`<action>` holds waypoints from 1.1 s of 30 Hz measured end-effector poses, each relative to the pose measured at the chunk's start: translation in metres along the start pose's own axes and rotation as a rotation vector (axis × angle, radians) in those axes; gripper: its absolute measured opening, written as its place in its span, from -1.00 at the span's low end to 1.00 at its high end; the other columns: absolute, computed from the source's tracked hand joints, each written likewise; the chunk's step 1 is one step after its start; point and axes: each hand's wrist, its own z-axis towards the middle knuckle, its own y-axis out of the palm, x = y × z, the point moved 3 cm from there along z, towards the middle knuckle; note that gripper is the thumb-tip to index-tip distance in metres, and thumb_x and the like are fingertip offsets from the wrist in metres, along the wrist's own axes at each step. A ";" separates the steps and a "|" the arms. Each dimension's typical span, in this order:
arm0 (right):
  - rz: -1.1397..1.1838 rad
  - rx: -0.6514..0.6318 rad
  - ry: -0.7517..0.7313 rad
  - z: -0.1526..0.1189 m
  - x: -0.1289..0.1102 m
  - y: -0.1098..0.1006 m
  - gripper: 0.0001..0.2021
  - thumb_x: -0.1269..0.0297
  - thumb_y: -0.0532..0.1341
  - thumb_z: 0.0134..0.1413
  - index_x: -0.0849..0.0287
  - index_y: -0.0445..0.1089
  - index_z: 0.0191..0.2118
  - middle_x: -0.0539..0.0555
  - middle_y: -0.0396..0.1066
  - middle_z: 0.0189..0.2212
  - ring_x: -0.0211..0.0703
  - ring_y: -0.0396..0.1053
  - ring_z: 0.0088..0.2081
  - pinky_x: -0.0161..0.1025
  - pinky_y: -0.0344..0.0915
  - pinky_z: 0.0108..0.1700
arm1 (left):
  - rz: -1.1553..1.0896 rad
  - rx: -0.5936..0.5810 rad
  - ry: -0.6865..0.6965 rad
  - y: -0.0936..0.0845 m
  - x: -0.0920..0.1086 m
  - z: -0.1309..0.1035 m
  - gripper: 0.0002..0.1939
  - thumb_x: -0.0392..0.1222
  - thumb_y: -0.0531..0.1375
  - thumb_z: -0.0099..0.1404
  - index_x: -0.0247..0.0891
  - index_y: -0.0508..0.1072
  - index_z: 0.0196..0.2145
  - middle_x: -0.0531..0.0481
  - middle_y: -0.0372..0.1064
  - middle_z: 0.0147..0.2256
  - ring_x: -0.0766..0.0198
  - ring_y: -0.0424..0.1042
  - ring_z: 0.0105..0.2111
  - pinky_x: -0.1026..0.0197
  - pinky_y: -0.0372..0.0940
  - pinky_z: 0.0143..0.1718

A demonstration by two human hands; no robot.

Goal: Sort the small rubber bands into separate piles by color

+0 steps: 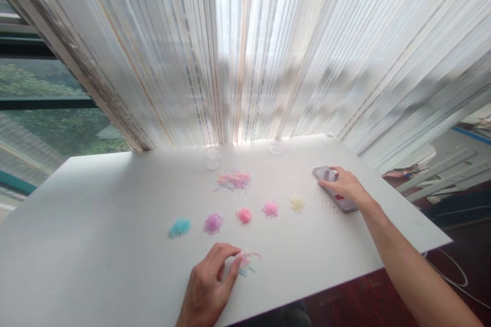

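Observation:
My left hand is low on the white table, thumb and forefinger pinched at the left edge of a small mixed pile of rubber bands. Just which bands are between the fingertips is hard to see. At the right, my right hand grips a smartphone lying on the table, thumb and fingers across its upper part. Between the hands runs a row of sorted band piles: turquoise, purple, coral pink, light pink and pale yellow.
Behind the row spreads a larger mixed heap of bands. A clear round container and a clear lid stand near the back edge. Striped sheer curtains hang behind the table. A white cable loops beyond the right edge.

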 end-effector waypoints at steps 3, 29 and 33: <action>-0.032 -0.017 0.044 0.003 0.001 0.004 -0.29 -0.06 0.40 -0.13 0.31 0.47 0.11 0.39 0.56 -0.07 0.31 0.53 -0.07 -0.05 0.39 -0.15 | 0.002 -0.012 0.004 0.000 0.001 0.001 -0.86 -0.16 0.15 0.50 -0.17 0.52 -0.16 0.00 0.54 -0.28 0.38 0.33 -0.58 0.35 0.36 -0.53; 0.545 -0.021 -0.573 -0.201 -0.142 0.002 -0.91 0.26 0.20 0.33 0.07 0.46 -0.15 0.09 0.49 -0.27 -0.08 0.44 -0.30 -0.15 0.44 -0.25 | 0.079 -0.106 -0.005 -0.001 0.007 0.000 -0.79 -0.33 0.15 0.40 -0.15 0.52 -0.10 -0.03 0.53 -0.21 0.28 0.52 -0.36 0.30 0.42 -0.40; 0.593 -0.220 -0.652 -0.249 -0.174 0.022 -0.90 0.45 0.24 0.23 0.09 0.41 -0.20 0.06 0.42 -0.30 -0.08 0.41 -0.25 -0.14 0.41 -0.22 | 0.091 -0.168 0.021 -0.002 0.012 0.000 -0.66 -0.45 0.13 0.25 -0.15 0.49 -0.09 -0.03 0.51 -0.22 0.20 0.54 -0.27 0.23 0.44 -0.30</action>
